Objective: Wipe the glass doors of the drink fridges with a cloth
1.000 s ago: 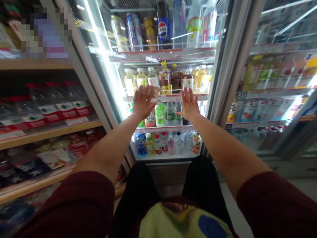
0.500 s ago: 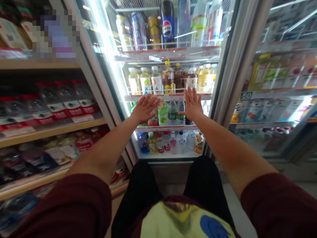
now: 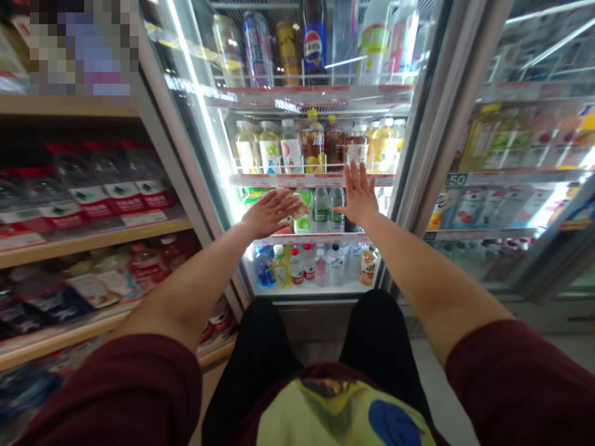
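In the head view, my left hand (image 3: pixel 272 214) reaches forward at the lower middle shelf of a lit drinks fridge. Its fingers are stretched out, pointing right, with nothing in them. A pale patch beside its fingertips looks like a reflection in glass. My right hand (image 3: pixel 360 195) is raised palm forward, fingers spread and pointing up, also holding nothing. Green-labelled clear bottles (image 3: pixel 320 209) stand behind, between the two hands. Whether either hand touches the glass, I cannot tell. Juice and tea bottles (image 3: pixel 314 144) line the shelf above.
Cans and a cola bottle (image 3: pixel 315 43) fill the top shelf; small bottles (image 3: pixel 296 266) stand at the bottom. Wooden shelves (image 3: pixel 97 238) with red-capped bottles (image 3: pixel 109 176) flank the left. Right of the metal frame (image 3: pixel 446 136) is another glass-fronted fridge (image 3: pixel 506 179). My knees are close below.
My left hand has lowered slightly and turned, its fingers now pointing more to the right. My right hand keeps nearly the same pose. The view has shifted a little.
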`<control>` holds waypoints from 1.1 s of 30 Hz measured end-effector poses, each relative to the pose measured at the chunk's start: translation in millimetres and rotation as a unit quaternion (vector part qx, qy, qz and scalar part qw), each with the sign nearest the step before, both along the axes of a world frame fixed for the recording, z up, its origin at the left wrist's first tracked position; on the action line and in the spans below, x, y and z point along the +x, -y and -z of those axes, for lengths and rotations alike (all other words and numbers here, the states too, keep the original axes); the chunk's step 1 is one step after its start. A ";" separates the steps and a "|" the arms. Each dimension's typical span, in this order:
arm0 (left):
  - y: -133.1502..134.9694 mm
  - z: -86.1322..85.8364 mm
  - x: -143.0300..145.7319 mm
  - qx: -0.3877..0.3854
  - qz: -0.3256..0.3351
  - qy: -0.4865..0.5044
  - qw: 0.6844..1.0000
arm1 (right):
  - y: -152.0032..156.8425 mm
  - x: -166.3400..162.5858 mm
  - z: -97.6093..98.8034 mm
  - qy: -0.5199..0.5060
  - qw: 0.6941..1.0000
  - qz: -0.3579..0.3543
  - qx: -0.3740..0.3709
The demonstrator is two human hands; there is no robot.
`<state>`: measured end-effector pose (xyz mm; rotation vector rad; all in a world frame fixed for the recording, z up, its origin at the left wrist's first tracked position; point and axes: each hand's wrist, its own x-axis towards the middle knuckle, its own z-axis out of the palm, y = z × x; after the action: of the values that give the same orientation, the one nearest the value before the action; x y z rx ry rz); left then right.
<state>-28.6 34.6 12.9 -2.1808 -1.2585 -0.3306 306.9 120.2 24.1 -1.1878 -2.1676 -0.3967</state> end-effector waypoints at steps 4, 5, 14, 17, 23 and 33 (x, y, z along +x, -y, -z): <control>-8.6 -36.4 -20.0 0.090 -0.064 0.105 0.988 | 2.5 1.3 -1.3 0.004 1.000 -0.002 -0.001; -12.5 -44.1 -23.2 0.124 -0.089 0.155 0.976 | 3.2 1.5 -1.8 0.007 1.000 0.000 -0.002; -1.0 44.1 23.9 -0.006 -0.001 -0.049 0.999 | 6.2 -0.2 -3.5 0.007 1.000 0.015 -0.017; -7.2 19.8 19.1 0.058 -0.049 0.025 0.997 | 6.0 0.7 -3.4 0.011 1.000 0.007 -0.018; -24.1 -42.3 28.1 0.161 -0.162 0.239 0.944 | 10.4 -0.2 -4.5 0.017 1.000 0.019 -0.018; -35.2 -99.9 44.7 0.134 -0.104 0.161 0.972 | 12.8 -0.4 -6.2 0.016 0.999 0.019 -0.026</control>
<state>16.1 69.8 112.9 -1.7951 -1.5047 -0.7453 306.5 107.4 30.3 -1.2612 -2.1978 -0.3808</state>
